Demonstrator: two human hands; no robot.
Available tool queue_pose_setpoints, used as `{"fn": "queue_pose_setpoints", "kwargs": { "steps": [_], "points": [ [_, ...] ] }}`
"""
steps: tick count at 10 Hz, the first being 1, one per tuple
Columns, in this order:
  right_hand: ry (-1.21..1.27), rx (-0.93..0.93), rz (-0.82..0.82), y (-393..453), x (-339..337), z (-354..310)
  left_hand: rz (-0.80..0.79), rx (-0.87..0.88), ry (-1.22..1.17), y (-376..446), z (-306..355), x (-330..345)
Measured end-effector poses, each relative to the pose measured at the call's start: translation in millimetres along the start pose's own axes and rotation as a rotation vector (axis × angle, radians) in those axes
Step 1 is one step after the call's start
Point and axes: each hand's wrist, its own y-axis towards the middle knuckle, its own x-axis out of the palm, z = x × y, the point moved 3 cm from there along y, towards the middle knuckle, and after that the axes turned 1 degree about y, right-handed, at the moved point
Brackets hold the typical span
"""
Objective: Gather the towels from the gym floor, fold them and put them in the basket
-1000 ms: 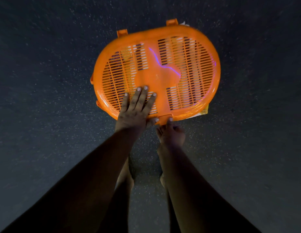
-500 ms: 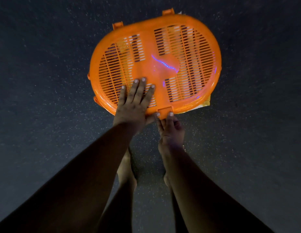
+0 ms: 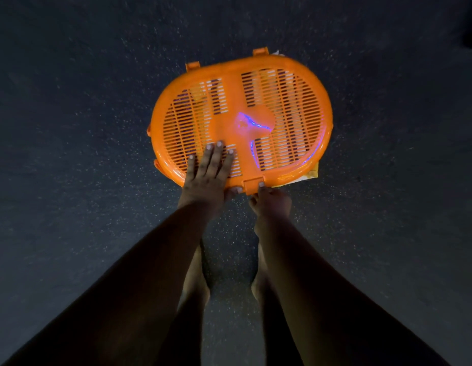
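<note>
Left hand (image 3: 204, 182): one. Its fingers (image 3: 213, 161) lie straight and slightly spread, flat on the slatted lid (image 3: 242, 122) of the basket, near the lid's front edge; the thumb reaches sideways to the rim beside the latch tab (image 3: 253, 185).

Right hand (image 3: 270, 204): one. Its fingers are curled below the front rim, and one fingertip (image 3: 261, 184) rests on the latch tab. Whether the curled fingers actually grip the tab or rim cannot be told.

Basket, orange plastic, oval: one. It stands on the gym floor (image 3: 84, 128) directly ahead of both hands with its lid down. The lid has two slotted panels either side of a solid centre band, which carries a violet-blue reflection. Two hinge lugs (image 3: 260, 51) sit on the far edge, away from the fingers. No brand, label or writing can be read.

Towels: a pale yellow corner (image 3: 308, 175) pokes out under the lid, just right of the right-hand fingers; light and dark shapes show through the slots, count unclear.

Bare feet (image 3: 196, 283): two, behind the hands on the dark speckled floor.
</note>
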Motion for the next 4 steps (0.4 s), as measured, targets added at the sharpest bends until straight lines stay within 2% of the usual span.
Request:
{"fn": "queue_pose_setpoints", "kwargs": {
  "steps": [1, 2, 3, 4],
  "points": [
    [0.075, -0.122, -0.017, 4.3, -1.4, 10.8, 0.046, 0.007, 0.030, 0.6, -2.5, 1.9],
    [-0.055, -0.191, -0.070, 0.5, -4.2, 3.9, -0.035, 0.009, -0.023, 0.9, 1.5, -4.7],
    [-0.742, -0.364, -0.017, -14.2, -28.6, -19.4, -0.179, -0.028, -0.054, -2.1, -2.2, -31.8],
    [-0.954, -0.399, -0.066, -35.1, -50.0, -38.9, -0.332, -0.096, -0.107, -18.1, 0.2, -59.1]
  ]
}}
